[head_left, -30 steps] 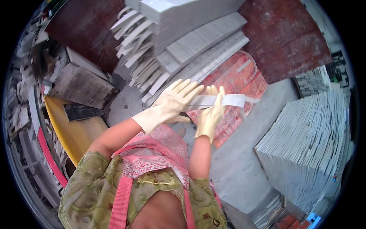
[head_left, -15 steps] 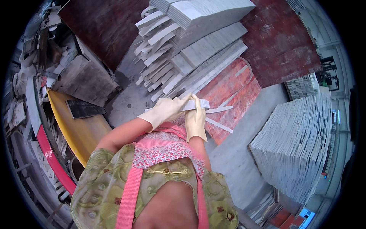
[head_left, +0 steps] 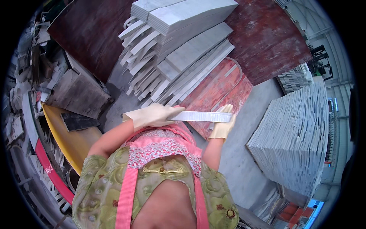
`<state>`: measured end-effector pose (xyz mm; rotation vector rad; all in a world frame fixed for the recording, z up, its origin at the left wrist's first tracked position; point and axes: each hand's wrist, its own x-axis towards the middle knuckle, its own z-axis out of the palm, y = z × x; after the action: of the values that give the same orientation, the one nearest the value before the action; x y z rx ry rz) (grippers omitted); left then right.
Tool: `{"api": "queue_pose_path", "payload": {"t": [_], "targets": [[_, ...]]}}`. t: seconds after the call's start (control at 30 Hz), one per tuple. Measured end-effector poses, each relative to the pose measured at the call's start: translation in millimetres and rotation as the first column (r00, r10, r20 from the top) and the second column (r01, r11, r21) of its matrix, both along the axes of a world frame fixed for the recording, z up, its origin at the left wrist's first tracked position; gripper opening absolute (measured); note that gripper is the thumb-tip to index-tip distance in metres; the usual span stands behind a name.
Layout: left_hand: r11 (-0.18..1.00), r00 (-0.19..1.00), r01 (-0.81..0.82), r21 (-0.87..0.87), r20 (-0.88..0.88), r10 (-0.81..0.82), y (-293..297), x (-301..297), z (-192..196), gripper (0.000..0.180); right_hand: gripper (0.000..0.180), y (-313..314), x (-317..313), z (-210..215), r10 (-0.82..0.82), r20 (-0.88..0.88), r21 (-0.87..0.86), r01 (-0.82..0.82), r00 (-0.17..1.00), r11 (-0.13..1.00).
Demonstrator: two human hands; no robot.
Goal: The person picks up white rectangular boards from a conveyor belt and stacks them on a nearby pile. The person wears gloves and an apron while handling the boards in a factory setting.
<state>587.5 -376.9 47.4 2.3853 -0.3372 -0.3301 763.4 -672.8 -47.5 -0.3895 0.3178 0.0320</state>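
Note:
A narrow bundle of white strips (head_left: 202,116) stretches level between my two gloved hands in front of the apron. My left hand (head_left: 154,115), in a cream rubber glove, is closed round its left end. At the other end my right hand (head_left: 223,124) holds the strips against its palm; its fingertips show beyond their far edge. Just past the hands is a red, scuffed board (head_left: 213,86), with a loose pale strap lying on it. Beside that board rises a stack of grey-white slabs (head_left: 183,42), with long strips jutting out of its left side.
To the right stands a large block of tightly packed thin pale slabs (head_left: 288,133). Dark red boards (head_left: 267,42) lie beyond the stack. On the left are a yellow curved panel (head_left: 70,139), a worn grey box (head_left: 80,93) and piled scrap (head_left: 42,65).
My hands have moved apart, the right one outward to the right. The strips now show at length between them. The surroundings have shifted slightly left in the view.

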Motion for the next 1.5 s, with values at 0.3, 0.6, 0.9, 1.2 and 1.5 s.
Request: {"api": "queue_pose_path", "payload": {"t": [0.3, 0.6, 0.9, 1.2, 1.5], "targets": [[0.970, 0.988, -0.157, 0.187, 0.022, 0.156, 17.5, 23.8, -58.4, 0.058, 0.057, -78.5, 98.3, 51.8, -0.151, 0.181, -0.068, 0.165, 0.972, 0.984], [0.892, 0.930, -0.338, 0.300, 0.254, 0.267, 37.7, 13.3, -71.1, 0.033, 0.055, -104.9, 157.9, 72.5, -0.222, 0.134, -0.091, 0.235, 0.966, 0.968], [0.737, 0.817, -0.564, 0.373, 0.381, 0.433, 63.5, -28.5, -97.8, 0.031, 0.048, -130.6, 157.7, -20.9, -0.045, -0.076, -0.419, 0.009, 0.996, 0.908], [0.749, 0.808, -0.588, 0.306, 0.184, 0.560, 52.8, -43.8, -91.9, 0.041, 0.053, -123.7, 143.1, -32.5, 0.032, -0.294, -0.366, -0.144, 0.955, 0.919], [0.659, 0.727, -0.686, 0.309, 0.236, 0.645, 31.3, -42.3, -85.3, 0.060, 0.046, -8.1, 259.9, 112.4, 0.296, 0.261, -0.584, -0.094, 0.919, 0.806]]}}
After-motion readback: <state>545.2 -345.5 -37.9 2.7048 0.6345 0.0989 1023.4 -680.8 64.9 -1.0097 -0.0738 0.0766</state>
